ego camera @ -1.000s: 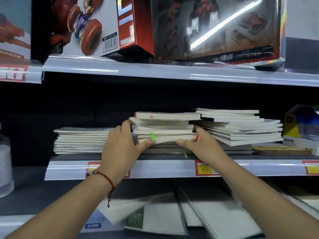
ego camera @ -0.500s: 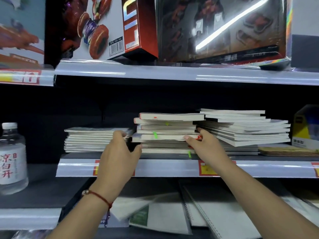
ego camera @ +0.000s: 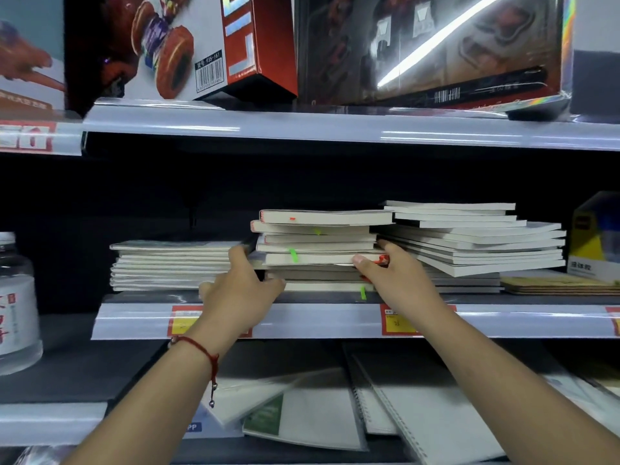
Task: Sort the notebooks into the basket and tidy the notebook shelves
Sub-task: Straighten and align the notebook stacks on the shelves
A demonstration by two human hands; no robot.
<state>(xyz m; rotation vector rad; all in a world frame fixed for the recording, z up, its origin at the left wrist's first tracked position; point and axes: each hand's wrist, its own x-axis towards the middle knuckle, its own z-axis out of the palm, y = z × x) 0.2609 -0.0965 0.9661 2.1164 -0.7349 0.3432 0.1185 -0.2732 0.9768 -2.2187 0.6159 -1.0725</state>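
Nearest, bottom shelf: loose spiral notebooks (ego camera: 432, 427) and a plastic-sleeved pad (ego camera: 302, 414) lying fanned and askew under both forearms. Left wrist wears a red string bracelet (ego camera: 201, 349). Left hand (ego camera: 240, 297) reaches up over the middle shelf edge (ego camera: 318, 318), fingers spread against the left end of the middle notebook stack (ego camera: 318, 250), thumb out toward the lower books; looks like pressing on the stack, but whether it actually grips any book, cannot tell. Right hand (ego camera: 399, 283) is at the stack's right end, thumb laid along the front edge of a mid-level book, fingers tucked in beside a red tab, pinching that part of the stack. Middle stack is uneven, upper books offset, green and red tabs on the page edges. Left notebook stack (ego camera: 171, 266) sits just beside it, lower and flatter. Right notebook stack (ego camera: 476, 239) is tilted, its left side resting on the middle stack. Thin brown pads (ego camera: 557, 285) lie flat further right, yellow-blue box (ego camera: 593, 239) behind them. Clear water bottle (ego camera: 15, 303) at far left on a neighbouring shelf. Top shelf: red-white toy box (ego camera: 188, 48) and a dark glossy box (ego camera: 429, 48). Basket not in view.
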